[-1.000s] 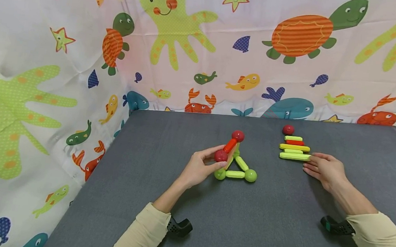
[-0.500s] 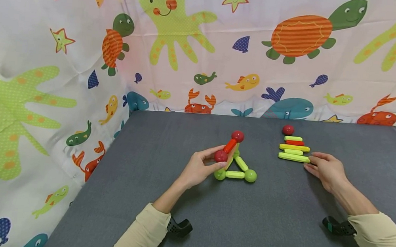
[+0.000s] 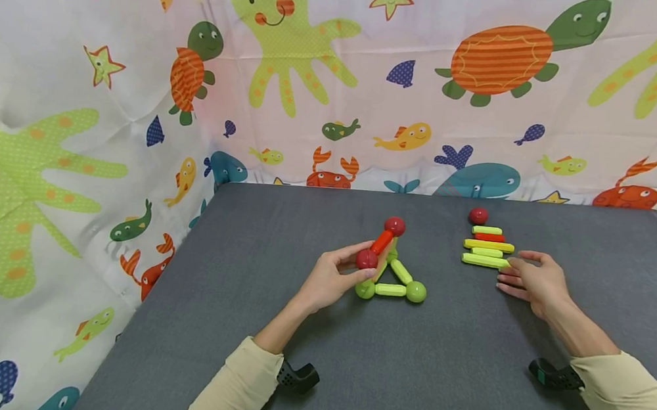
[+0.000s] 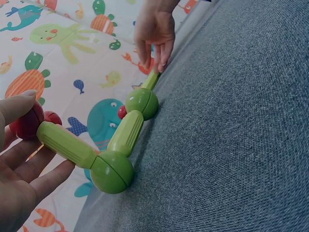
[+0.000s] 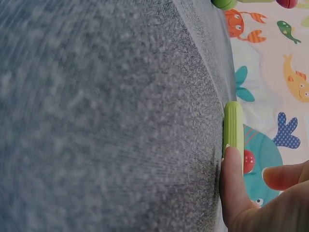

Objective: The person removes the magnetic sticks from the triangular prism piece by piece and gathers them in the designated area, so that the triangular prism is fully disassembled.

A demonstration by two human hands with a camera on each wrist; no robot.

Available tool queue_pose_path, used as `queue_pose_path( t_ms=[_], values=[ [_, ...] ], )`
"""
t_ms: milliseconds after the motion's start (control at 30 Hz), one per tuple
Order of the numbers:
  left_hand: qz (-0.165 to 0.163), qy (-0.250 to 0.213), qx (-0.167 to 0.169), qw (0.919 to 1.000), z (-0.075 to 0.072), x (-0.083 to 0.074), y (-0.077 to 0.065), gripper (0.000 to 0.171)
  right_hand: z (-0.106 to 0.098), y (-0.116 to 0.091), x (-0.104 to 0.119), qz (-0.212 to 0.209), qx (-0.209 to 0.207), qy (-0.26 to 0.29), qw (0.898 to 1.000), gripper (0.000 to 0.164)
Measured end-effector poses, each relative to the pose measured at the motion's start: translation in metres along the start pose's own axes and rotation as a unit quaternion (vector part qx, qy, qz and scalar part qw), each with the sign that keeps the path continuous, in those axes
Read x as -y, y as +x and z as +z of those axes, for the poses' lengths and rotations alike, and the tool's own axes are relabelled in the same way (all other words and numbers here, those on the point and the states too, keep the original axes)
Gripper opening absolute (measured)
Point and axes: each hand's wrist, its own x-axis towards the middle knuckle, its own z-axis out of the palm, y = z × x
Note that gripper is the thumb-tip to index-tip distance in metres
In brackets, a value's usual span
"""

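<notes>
Ball-and-rod model (image 3: 400, 272) stands on the grey tabletop (image 3: 431, 373), its nearer red ball (image 3: 367, 259) pinched between thumb and fingers of the left hand (image 3: 327, 281). Farther right, the right hand (image 3: 540, 286) touches the nearest light-green rod (image 3: 480, 260) of five; whether it grips that rod, I cannot tell.

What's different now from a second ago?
The right hand has shifted slightly left, farther over the nearest green rod; whether it grips is unclear. The left hand still holds a red ball of the ball-and-rod frame; the loose red ball and other rods look unmoved.
</notes>
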Motion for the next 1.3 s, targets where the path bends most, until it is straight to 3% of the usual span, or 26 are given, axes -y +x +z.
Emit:
queue_pose_path(
  t_ms=[400,500,567,667,833,900,1167,1300],
  values=[
    [-0.001,0.001,0.000,1.0000,-0.001,0.001,0.000,0.050,0.002,0.000,0.006,0.002,0.009,-0.027,1.000,0.055],
    [0.000,0.002,-0.001,1.0000,-0.001,0.001,0.000,0.050,0.004,0.001,0.011,0.006,0.036,-0.023,0.999,0.056],
    [-0.001,0.002,-0.001,1.0000,-0.001,0.001,0.000,0.050,0.006,0.002,0.014,0.005,0.070,0.012,0.997,0.052],
    [-0.002,0.002,-0.001,1.0000,-0.001,0.000,0.000,0.050,0.011,0.004,0.018,-0.005,0.128,0.088,0.988,0.039],
    [0.002,-0.001,0.000,1.0000,-0.001,-0.001,0.000,0.049,0.027,0.009,0.023,-0.041,0.211,0.183,0.959,0.018],
    [0.005,0.000,0.000,1.0000,-0.001,-0.001,0.000,0.049,0.036,0.011,0.026,-0.047,0.227,0.194,0.953,0.020],
    [0.002,0.000,0.005,1.0000,-0.003,0.000,0.000,0.049,0.065,0.018,0.040,-0.044,0.248,0.214,0.944,0.038],
    [-0.001,0.002,0.005,1.0000,-0.003,0.000,0.000,0.049,0.077,0.022,0.043,-0.071,0.262,0.192,0.943,0.037]
  ],
)
